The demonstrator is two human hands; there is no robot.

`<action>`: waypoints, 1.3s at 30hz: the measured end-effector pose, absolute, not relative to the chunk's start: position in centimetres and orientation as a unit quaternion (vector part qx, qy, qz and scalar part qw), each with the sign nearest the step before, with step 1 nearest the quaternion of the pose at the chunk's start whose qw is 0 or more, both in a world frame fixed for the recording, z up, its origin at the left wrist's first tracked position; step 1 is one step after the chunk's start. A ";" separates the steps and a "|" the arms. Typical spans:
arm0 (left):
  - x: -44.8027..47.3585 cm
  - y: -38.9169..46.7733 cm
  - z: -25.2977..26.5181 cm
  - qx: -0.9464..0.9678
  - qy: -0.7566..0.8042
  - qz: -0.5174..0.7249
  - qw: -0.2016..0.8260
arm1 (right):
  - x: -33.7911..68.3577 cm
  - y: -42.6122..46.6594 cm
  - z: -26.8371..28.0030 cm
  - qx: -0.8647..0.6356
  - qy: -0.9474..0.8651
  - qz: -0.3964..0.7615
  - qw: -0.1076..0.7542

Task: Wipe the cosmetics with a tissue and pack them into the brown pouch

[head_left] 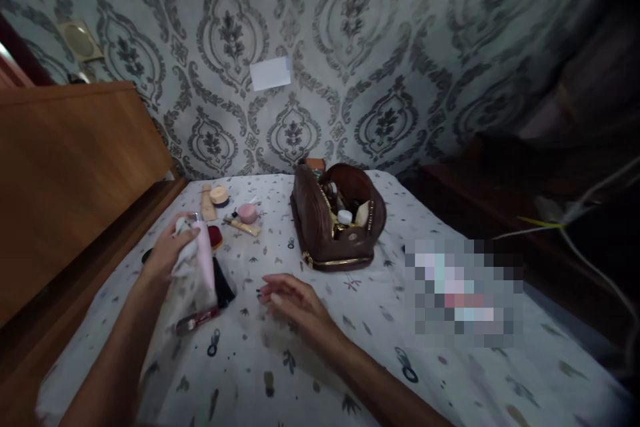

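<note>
My left hand [175, 243] is closed around a pale pink squeeze tube [205, 260], with something whitish bunched against it that I cannot make out. Below the tube, a dark, flat item [223, 283] and a dark red tube with a clear end [197, 320] lie on the cloth. My right hand [293, 300] hovers over the cloth, blurred, with bent fingers apart and nothing plainly held. Behind it stands a brown zip bag [345, 253], gaping wide, with a white-capped container [345, 217] among its contents.
Beyond my left hand sit a red round container [215, 237], a pink jar [247, 213], a beige tube [243, 225] and a beige-lidded jar [219, 196]. The patterned cloth [270, 380] meets a wallpapered wall. A wooden panel [75, 173] borders the left; a pixelated patch [463, 293] covers the right.
</note>
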State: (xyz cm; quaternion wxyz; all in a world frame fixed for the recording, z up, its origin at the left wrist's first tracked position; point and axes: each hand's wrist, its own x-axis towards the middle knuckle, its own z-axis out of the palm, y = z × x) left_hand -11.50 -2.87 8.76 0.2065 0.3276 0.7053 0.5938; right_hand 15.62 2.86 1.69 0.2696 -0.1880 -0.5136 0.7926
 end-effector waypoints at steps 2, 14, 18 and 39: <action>-7.3 -2.2 8.3 0.334 0.664 0.611 0.273 | 15.6 2.6 1.6 -0.165 -0.484 0.818 0.264; 1.0 1.1 5.0 0.662 0.612 0.426 0.075 | 16.0 3.9 -0.1 -0.207 -0.542 0.790 0.199; 0.3 0.7 4.8 0.692 0.588 0.380 0.176 | 16.2 3.9 -0.2 -0.177 -0.575 0.781 0.167; 0.3 -0.2 3.4 0.497 0.569 0.541 0.370 | 16.1 3.5 0.2 -0.190 -0.533 0.804 0.181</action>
